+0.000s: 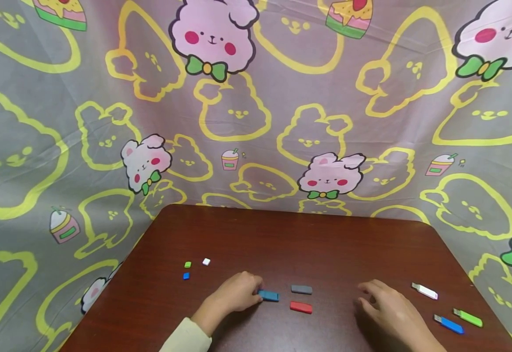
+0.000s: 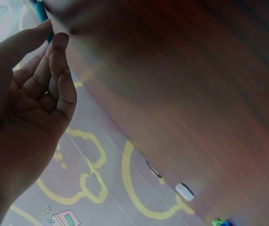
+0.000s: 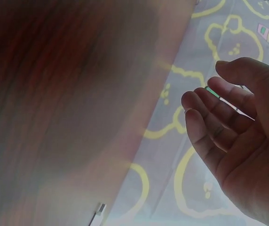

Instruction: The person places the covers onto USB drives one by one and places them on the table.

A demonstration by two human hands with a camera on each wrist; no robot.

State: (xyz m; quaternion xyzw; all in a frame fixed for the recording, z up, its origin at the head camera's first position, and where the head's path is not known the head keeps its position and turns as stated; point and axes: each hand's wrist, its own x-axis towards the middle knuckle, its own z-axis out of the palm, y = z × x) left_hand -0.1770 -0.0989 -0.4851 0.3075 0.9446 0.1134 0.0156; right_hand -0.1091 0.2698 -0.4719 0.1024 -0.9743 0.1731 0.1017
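My left hand point(image 1: 240, 292) pinches one end of a teal-blue USB stick point(image 1: 269, 296) between thumb and fingers, low over the brown table. In the left wrist view the same stick point(image 2: 42, 13) shows at the thumb tip. Just right of it lie a grey USB stick point(image 1: 301, 289) and a red USB stick point(image 1: 301, 307), both capped. My right hand point(image 1: 388, 313) hovers over the right part of the table with loosely bent fingers and nothing in them; the right wrist view shows its bare palm point(image 3: 240, 155).
On the table's point(image 1: 238, 234) right lie uncapped USB sticks: white point(image 1: 424, 291), blue point(image 1: 448, 324) and green point(image 1: 468, 317). Small caps sit at the left: green point(image 1: 187, 264), white point(image 1: 206, 261) and blue point(image 1: 186, 276). A cartoon-printed cloth point(image 1: 256, 146) hangs around the table.
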